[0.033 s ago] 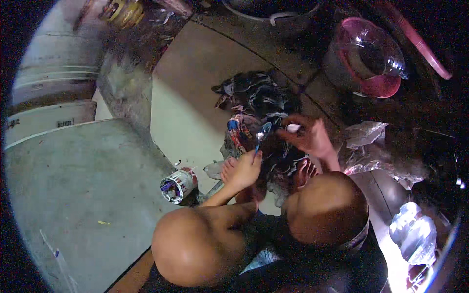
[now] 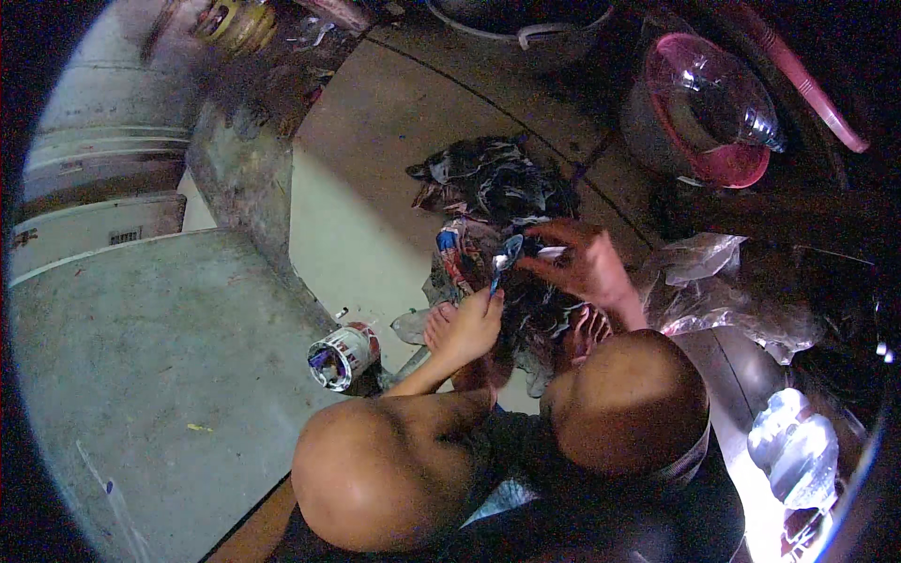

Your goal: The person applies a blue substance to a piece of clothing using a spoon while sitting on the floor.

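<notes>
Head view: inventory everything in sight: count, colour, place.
Spoon-like tool: 1, blue, centre
Small piece: 1, white, centre
Plastic pile: 1, dark, upper centre
Printed packet: 1, blue-red, centre
Tub: 1, white-red, left
Flat surface: 1, grey-green, left
Bucket: 1, pink, upper right
Long bar: 1, pink, top right
Basin: 1, dark, top
Clear sheeting: uncounted, colourless, right
Crumpled plastic: 1, silvery, lower right
Ringed object: 1, yellow, upper left
Knees: 2, bare, bottom
Feet: 2, bare, centre
Left hand: 1, bare, centre, holding tool
Right hand: 1, bare, centre, holding piece
</notes>
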Action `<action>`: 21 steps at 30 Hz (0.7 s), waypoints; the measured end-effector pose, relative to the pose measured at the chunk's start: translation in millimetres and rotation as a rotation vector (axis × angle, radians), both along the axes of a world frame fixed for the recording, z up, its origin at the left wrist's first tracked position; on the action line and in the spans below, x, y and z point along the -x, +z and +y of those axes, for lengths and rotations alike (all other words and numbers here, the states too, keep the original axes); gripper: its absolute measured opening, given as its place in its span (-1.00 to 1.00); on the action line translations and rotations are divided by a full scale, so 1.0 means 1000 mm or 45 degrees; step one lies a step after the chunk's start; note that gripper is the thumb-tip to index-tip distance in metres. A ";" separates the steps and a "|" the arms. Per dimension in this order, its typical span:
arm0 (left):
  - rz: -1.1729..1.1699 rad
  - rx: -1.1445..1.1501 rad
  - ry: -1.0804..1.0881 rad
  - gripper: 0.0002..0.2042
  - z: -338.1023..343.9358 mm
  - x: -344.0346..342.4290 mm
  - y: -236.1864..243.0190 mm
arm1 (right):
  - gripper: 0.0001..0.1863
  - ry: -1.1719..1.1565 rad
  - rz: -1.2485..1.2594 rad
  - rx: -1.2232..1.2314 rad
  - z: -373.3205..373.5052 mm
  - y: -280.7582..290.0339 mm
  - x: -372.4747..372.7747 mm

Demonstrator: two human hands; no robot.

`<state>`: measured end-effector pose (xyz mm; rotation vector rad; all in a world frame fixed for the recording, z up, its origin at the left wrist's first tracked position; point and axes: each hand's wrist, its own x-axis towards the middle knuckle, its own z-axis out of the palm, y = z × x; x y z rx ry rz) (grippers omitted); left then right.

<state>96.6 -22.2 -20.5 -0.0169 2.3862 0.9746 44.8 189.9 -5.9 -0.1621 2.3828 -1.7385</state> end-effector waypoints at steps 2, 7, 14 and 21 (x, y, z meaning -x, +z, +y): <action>-0.027 0.205 -0.102 -0.63 0.001 -0.001 0.002 | -0.66 0.089 0.413 -0.268 -0.012 -0.008 0.001; -0.100 0.273 -0.177 -0.62 0.008 0.008 0.027 | -0.68 0.210 0.469 -0.315 -0.011 -0.032 0.007; 0.008 0.188 -0.171 -0.64 0.004 0.005 0.016 | -0.76 0.207 0.327 -0.075 -0.010 -0.033 0.013; -0.083 0.130 -0.197 -0.62 0.004 0.008 0.016 | -0.79 -0.323 0.057 0.125 -0.017 -0.069 0.006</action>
